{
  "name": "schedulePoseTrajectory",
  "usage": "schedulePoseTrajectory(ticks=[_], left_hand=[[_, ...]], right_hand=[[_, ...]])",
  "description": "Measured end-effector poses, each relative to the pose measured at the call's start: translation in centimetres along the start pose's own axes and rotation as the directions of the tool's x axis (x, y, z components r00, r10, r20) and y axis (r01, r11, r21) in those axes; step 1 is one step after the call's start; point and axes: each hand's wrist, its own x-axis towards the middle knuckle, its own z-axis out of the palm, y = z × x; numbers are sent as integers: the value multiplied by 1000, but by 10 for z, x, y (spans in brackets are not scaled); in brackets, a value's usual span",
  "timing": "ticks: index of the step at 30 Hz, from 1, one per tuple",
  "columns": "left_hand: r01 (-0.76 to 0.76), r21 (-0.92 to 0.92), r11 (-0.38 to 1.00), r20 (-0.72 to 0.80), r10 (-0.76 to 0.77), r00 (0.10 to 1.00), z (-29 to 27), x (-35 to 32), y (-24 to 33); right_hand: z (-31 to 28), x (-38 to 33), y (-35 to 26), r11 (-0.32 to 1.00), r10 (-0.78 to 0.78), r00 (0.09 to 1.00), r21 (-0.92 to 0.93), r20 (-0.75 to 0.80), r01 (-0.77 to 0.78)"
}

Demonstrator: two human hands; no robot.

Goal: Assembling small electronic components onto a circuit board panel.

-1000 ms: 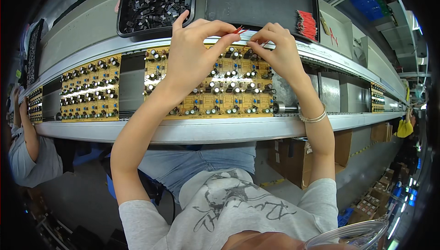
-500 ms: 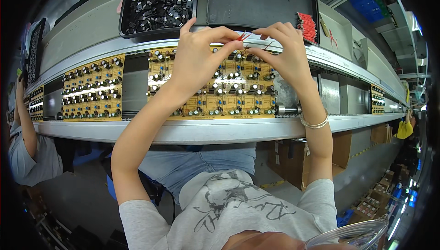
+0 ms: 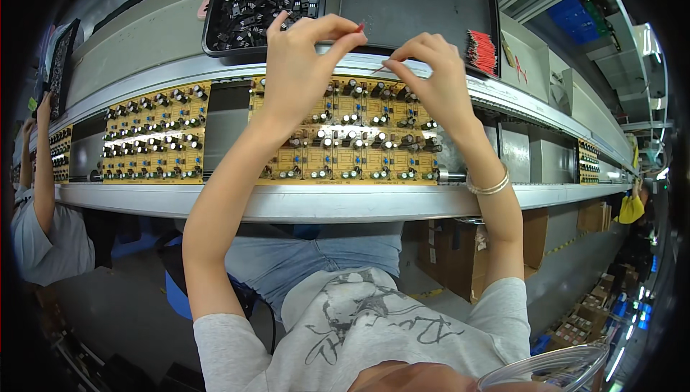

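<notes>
My left hand (image 3: 298, 68) is raised over the far side of the circuit board panel (image 3: 345, 158), thumb and forefinger pinched on short red wires (image 3: 360, 28); only their red tips show. To its right, my right hand (image 3: 435, 68) hovers over the panel's far right part, with a single thin red wire (image 3: 378, 70) pinched between thumb and forefinger. The two hands are apart. The yellow panel lies on the rail conveyor and carries rows of capacitors and other small parts.
Beyond the conveyor stand a black tray (image 3: 215, 41) of black three-legged components and another black tray (image 3: 417, 4) with a bundle of red wires (image 3: 481, 53). Another panel (image 3: 154, 137) sits to the left. A co-worker's arm (image 3: 44, 155) reaches in at far left.
My left hand has moved away from me and apart from the right hand, carrying its red wires. The right hand has shifted slightly left, its wire now pointing left. The view has shifted slightly.
</notes>
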Motion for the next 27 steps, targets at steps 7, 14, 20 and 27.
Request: schedulePoseTrajectory(ticks=[7,14,20,27], left_hand=[[6,8,1000,-41,-6,999,-4,1,-4],[5,25,1000,-26,-4,1000,-4,0,-7],[7,37,999,-14,-7,1000,-4,0,-8],[-7,93,996,-4,7,1000,-8,0,-8]], right_hand=[[16,-6,6,997,58,989,-54,135,-51],[20,-7,9,999,44,993,-31,110,-41],[21,-5,5,998,22,994,-68,103,-15],[18,-2,2,988,19,983,-154,183,10]])
